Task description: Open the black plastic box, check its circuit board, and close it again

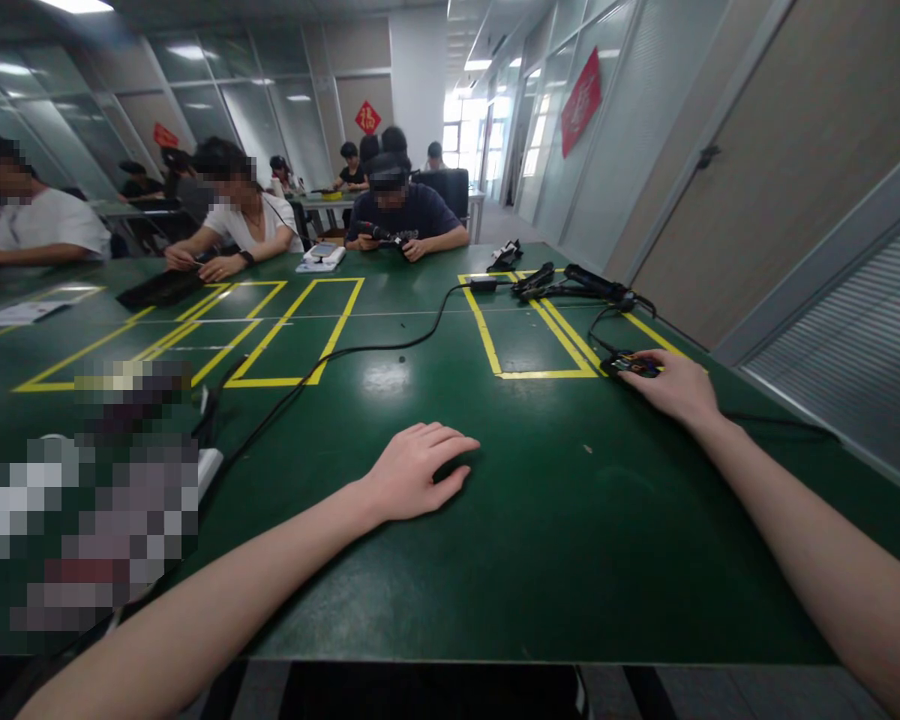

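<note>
My left hand (418,468) lies palm down on the green table (570,540) near its middle, fingers loosely stretched and holding nothing. My right hand (673,385) reaches out to the right and rests on a small dark device (631,365) with coloured spots, next to the corner of a yellow taped rectangle (529,340). Its fingers curl over the device's near end. A black cable (607,325) runs from the device toward black tools (596,285) farther back.
A long black cable (360,352) crosses the table from a power adapter (483,284) to a white power strip (208,465) at left. Yellow taped boxes (300,330) mark the left half. Several people sit at the far side, working with small items. A wall runs along the right.
</note>
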Action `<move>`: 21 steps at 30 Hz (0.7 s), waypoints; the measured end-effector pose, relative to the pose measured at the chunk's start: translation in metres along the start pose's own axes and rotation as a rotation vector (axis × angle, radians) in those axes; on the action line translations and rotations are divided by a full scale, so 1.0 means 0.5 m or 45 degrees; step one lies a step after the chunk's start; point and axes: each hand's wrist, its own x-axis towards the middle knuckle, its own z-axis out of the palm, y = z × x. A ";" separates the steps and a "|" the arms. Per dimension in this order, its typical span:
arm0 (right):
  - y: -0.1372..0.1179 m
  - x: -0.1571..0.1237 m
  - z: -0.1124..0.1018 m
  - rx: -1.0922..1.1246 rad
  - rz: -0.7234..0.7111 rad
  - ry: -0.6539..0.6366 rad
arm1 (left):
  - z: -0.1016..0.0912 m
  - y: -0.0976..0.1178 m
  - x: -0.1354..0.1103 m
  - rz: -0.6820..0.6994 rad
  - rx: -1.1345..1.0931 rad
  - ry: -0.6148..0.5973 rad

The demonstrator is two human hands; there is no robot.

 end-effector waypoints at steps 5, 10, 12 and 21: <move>-0.096 -0.068 0.031 0.194 -0.386 -0.294 | -0.002 -0.002 0.000 -0.021 0.012 0.011; -0.195 -0.160 0.019 0.542 -1.018 -0.595 | -0.005 -0.003 0.003 -0.047 0.015 0.068; -0.211 -0.176 0.008 0.580 -1.065 -0.562 | -0.005 -0.003 0.005 -0.045 0.000 0.062; -0.201 -0.174 0.015 0.572 -1.050 -0.552 | -0.009 0.003 0.003 0.023 -0.115 0.039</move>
